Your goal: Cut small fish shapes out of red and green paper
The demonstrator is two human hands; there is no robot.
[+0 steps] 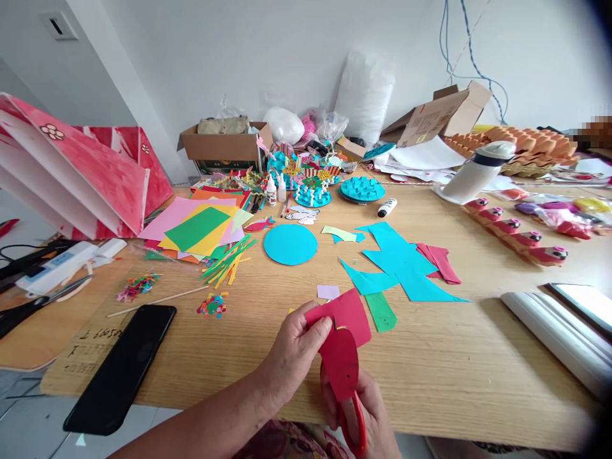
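Near the front edge of the table, my left hand (pixel 299 341) pinches a piece of red paper (pixel 356 315) between thumb and fingers. My right hand (pixel 370 405) is closed around red-handled scissors (pixel 356 427), just below the paper. Their blades are mostly hidden behind a flap of the red sheet that hangs toward me; only a bit of blade shows at the cut. Beyond my hands lie a blue paper circle (pixel 290 244), blue paper offcuts (pixel 401 261), a green scrap (pixel 381 311) and a small lilac scrap (pixel 327 291).
Stacked coloured paper (pixel 198 228), paper strips (pixel 227 260) and a black phone (pixel 122 366) lie to the left. Glue bottles (pixel 271 191) and decorated blue plates (pixel 362 189) stand farther back. At right are a white bottle (pixel 478 172) and a painted egg-carton strip (pixel 516 231).
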